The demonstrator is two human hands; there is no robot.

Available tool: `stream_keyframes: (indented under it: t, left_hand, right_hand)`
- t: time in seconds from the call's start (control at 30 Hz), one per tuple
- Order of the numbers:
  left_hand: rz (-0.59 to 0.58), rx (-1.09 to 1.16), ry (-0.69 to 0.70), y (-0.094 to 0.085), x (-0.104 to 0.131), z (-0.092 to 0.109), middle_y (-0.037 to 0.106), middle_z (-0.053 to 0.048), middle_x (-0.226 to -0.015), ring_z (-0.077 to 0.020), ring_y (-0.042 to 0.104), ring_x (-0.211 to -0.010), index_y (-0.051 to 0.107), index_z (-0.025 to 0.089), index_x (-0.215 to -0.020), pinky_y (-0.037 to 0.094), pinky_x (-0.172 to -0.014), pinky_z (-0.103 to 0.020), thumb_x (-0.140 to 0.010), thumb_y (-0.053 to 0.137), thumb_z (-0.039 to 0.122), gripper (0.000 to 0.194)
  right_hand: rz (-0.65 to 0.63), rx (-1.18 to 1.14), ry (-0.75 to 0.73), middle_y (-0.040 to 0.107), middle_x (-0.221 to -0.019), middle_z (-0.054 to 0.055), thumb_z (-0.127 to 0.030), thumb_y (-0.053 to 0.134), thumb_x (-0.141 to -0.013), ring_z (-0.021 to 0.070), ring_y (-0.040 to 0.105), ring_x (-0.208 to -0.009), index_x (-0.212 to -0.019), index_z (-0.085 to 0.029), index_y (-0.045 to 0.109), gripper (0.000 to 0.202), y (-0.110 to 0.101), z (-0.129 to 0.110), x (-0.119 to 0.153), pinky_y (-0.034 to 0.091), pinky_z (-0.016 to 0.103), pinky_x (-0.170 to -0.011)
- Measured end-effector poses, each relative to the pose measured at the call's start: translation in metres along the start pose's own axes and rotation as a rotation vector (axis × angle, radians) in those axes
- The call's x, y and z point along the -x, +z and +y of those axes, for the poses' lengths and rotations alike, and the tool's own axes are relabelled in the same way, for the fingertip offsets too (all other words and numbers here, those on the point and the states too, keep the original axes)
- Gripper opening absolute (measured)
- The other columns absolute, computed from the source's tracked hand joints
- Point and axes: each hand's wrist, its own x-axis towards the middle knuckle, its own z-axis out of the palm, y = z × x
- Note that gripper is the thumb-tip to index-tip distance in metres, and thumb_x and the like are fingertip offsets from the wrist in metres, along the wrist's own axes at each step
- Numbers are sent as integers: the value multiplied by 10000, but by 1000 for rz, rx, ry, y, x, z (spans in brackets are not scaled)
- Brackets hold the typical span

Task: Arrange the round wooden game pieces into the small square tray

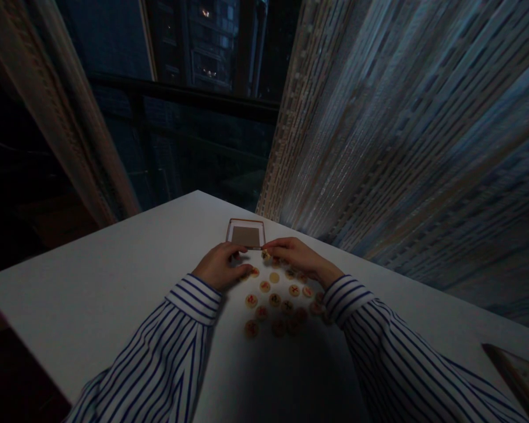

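Round Chinese chess pieces (274, 300) with red or dark characters lie scattered on the white table, one of them, a plain-faced piece (274, 277), showing no mark. My right hand (294, 256) pinches a chess piece (265, 255) with a dark character between thumb and fingertips, just in front of a shallow open box (245, 237). My left hand (220, 266) is at the box's near left corner, thumb and fingers apart. Its thumb tip is close to a red-marked piece (254, 272); whether they touch I cannot tell. More pieces lie partly hidden beneath my right hand and wrist.
The white table (127, 258) ends in a corner toward a dark window with a railing (180, 94). A string curtain (370, 129) hangs along the table's right edge, another curtain (70, 106) at left. A dark-framed object (518, 373) sits at far right.
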Motion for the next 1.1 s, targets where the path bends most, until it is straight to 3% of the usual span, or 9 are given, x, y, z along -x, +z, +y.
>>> stream_keyframes:
  t: [0.23,0.5,0.83,1.1]
  left_hand:
    - [93,-5,125,6,0,6,588,-45,-756,-177,529,-706,620,135,-973,434,-651,-303,-676,647,331,357]
    - [173,-16,168,11,0,10,571,-29,-720,-169,527,-683,629,155,-936,437,-633,-297,-676,668,351,328]
    - [113,-3,148,9,1,15,574,-36,-742,-174,539,-705,657,172,-918,431,-657,-293,-705,640,319,260]
    - [68,95,145,9,3,19,578,-29,-759,-158,526,-686,633,173,-995,432,-659,-284,-715,611,236,288]
  right_hand:
    - [12,-73,1,608,-676,-20,-142,549,-720,57,487,-543,-819,-158,670,157,3,1,1,337,181,-496]
    - [7,-108,-18,608,-651,-21,-178,583,-673,59,469,-536,-764,-161,675,130,8,4,-1,337,188,-509]
    - [2,-157,-23,586,-563,-44,-216,656,-596,63,471,-526,-725,-145,667,148,14,-4,8,365,209,-552]
    - [-12,-153,-30,644,-643,-32,-190,686,-549,87,557,-616,-755,-150,649,214,9,-2,12,418,228,-638]
